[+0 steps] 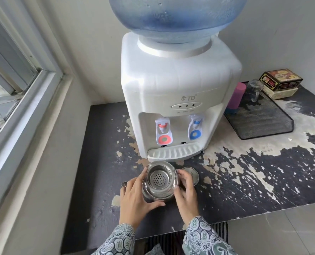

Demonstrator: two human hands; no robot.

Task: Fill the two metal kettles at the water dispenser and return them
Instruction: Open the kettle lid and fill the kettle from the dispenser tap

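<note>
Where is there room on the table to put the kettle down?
Bare tabletop lies right of the lid, below the mesh tray; another patch lies left of the dispenser, by the wall. It's crowded in front of the drip tray, around the kettle.

Long sleeves (pixel 206 236), grey-green batik print, white ovals; both hands bare.

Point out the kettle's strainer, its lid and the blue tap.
strainer (pixel 157 178), head view, perforated floor.
lid (pixel 191 174), head view, flat top.
blue tap (pixel 195 134), head view, round blue paddle.
</note>
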